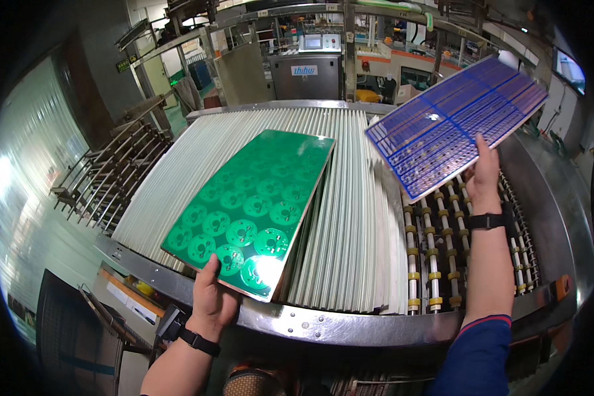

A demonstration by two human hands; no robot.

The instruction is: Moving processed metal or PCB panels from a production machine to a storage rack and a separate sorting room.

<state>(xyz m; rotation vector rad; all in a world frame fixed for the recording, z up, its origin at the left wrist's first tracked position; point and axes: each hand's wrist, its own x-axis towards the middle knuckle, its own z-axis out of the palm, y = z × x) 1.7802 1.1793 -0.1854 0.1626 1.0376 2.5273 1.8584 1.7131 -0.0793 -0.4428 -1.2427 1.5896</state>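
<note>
My left hand grips the near edge of a green circuit board panel, thumb on top and fingers hidden beneath. Rows of round patterns cover the panel, and light glares off its near right corner. It slants over a long row of thin, pale upright dividers. Raised at the right, a blue circuit board panel with a fine grid pattern is held by its lower edge in my right hand, thumb on its face. That panel is tilted above the roller conveyor.
A metal frame runs along the near side of the dividers. At the left stand a rod rack and a clear plastic curtain. A control cabinet with a small screen is at the back. A dark chair stands at lower left.
</note>
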